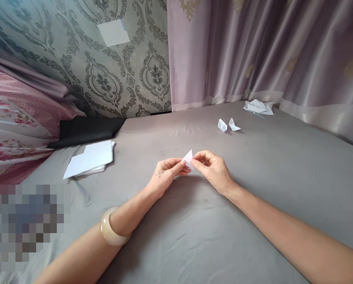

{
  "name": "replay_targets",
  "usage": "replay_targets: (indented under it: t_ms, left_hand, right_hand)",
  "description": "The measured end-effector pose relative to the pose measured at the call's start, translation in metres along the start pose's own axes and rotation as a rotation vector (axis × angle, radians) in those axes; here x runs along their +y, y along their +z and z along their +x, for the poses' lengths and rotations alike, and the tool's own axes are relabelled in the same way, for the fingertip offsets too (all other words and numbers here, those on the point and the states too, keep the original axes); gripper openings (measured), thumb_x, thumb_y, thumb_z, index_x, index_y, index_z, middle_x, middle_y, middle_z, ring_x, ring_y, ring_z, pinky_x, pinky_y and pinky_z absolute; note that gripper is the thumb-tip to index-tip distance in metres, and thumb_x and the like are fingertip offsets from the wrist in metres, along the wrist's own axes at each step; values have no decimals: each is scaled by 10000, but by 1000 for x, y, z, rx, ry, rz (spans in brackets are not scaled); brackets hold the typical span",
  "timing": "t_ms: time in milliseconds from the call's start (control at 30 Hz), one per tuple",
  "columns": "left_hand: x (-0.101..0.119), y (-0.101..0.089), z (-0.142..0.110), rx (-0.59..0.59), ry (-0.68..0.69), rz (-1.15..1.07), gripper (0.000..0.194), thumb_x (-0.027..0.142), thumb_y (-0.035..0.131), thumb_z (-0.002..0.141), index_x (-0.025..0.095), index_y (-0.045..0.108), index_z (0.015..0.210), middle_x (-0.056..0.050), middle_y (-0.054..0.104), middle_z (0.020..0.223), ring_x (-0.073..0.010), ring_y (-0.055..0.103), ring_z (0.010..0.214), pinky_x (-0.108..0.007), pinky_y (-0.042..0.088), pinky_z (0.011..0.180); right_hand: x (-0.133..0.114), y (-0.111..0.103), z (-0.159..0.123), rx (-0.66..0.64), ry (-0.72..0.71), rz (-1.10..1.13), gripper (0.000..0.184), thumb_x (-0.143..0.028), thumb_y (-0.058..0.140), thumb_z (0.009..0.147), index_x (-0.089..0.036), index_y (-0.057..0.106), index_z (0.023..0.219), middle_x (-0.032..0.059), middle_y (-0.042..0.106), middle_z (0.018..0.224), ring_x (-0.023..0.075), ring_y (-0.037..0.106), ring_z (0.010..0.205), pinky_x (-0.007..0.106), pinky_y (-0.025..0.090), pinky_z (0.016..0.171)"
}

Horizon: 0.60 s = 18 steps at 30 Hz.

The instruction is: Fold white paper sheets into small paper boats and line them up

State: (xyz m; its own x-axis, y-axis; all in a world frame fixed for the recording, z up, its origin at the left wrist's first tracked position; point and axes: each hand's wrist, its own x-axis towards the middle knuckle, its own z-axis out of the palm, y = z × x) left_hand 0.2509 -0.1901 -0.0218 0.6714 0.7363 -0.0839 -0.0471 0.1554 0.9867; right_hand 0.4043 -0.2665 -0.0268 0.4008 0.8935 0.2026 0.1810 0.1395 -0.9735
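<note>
A small piece of folded white paper (188, 157) is pinched between my two hands, above the middle of the grey cloth surface. My left hand (169, 172) grips its left side between thumb and fingers. On the other side, the thumb and fingertips of my right hand (213, 167) close on its right edge. The paper has a pointed top and slanting sides; its lower part is partly hidden by my fingers. Beyond my right hand stand two small folded paper boats (222, 125), side by side and apart from it.
A stack of white paper sheets (90, 159) lies to the left, near a black cloth (88, 130). At the far right, folded white papers (257, 106) rest beside a thin pale stick (259, 115). Purple curtains (223, 51) hang along the back. The lower left is blurred out.
</note>
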Motion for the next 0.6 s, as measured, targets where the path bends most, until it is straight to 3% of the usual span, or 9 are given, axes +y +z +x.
replay_targets:
  t_ms: [267, 600]
  left_hand:
    - [-1, 1, 2, -19, -33, -156, 271, 358, 707, 803, 131, 733, 948, -78, 727, 870, -157, 677, 830, -290, 538, 846]
    - [-3, -2, 5, -43, -24, -239, 197, 316, 691, 827, 161, 723, 943, -44, 723, 924, -133, 672, 893, -251, 529, 877]
  right_hand:
    - [-2, 7, -6, 80, -136, -133, 163, -360, 668, 790, -205, 621, 808, 29, 612, 914, 139, 586, 752, 273, 485, 643]
    - [-3, 6, -7, 17, -29, -129, 180, -379, 651, 796, -206, 603, 816, 13, 626, 848, 134, 566, 704, 283, 471, 650]
